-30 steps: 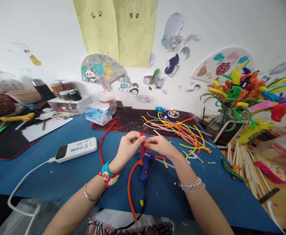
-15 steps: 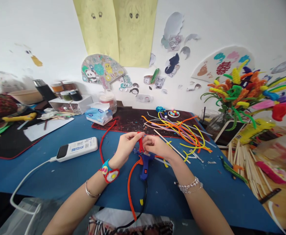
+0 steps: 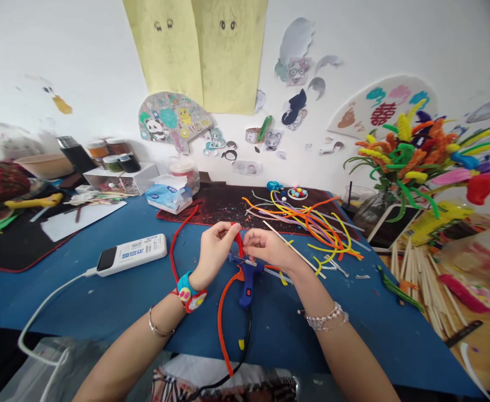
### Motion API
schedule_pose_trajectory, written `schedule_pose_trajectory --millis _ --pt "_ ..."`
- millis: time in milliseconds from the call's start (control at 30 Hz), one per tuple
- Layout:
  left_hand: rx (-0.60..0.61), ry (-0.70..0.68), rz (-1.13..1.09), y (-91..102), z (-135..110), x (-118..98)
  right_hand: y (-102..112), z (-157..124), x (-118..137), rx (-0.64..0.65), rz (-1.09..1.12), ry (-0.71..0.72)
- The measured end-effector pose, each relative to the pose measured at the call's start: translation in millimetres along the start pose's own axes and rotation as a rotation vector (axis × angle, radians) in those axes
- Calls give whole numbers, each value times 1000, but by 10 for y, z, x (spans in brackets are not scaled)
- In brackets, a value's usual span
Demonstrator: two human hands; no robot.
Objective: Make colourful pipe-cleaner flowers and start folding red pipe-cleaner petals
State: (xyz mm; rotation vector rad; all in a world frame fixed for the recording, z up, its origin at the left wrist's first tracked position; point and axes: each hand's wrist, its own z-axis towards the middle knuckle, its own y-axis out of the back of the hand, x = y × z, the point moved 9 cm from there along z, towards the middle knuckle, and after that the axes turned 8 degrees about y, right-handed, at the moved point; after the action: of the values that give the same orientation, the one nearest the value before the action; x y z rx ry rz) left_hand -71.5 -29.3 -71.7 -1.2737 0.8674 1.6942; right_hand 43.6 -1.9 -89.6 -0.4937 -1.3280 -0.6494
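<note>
A short folded piece of red pipe cleaner [image 3: 239,244] is pinched at its top between the thumb and fingers of my left hand [image 3: 216,248]. My right hand [image 3: 269,249] has its fingers curled against the lower right side of the same piece; its fingertips are partly hidden. Just below both hands a blue glue gun [image 3: 248,282] lies on the blue table mat [image 3: 127,312], with its black cord running toward me. An orange pipe cleaner [image 3: 221,321] curves beside the gun. To the left of my left hand, a long red pipe cleaner [image 3: 173,245] bends across the mat.
Loose coloured pipe cleaners [image 3: 312,223] lie at the back right beside a thin wooden stick [image 3: 295,250]. A white power bank [image 3: 131,255] with a cable rests at left, near a tissue pack [image 3: 169,194]. Pipe-cleaner flowers [image 3: 412,151] stand at right above wooden sticks [image 3: 433,290].
My left hand has shifted slightly left, and the top of the red piece has tilted left with it. My right hand has stayed almost in place. The glue gun has not moved.
</note>
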Motion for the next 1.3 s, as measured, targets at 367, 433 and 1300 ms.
schedule_pose_trajectory --millis 367,433,1300 --pt "-65 -167 260 63 -38 -176 -24 -21 -86 -67 11 -57" --pt "-57 -154 255 51 -44 -165 8 -14 -123 -90 32 -53" --pt "-48 -202 218 44 -105 -262 -120 -20 -227 -99 35 -119"
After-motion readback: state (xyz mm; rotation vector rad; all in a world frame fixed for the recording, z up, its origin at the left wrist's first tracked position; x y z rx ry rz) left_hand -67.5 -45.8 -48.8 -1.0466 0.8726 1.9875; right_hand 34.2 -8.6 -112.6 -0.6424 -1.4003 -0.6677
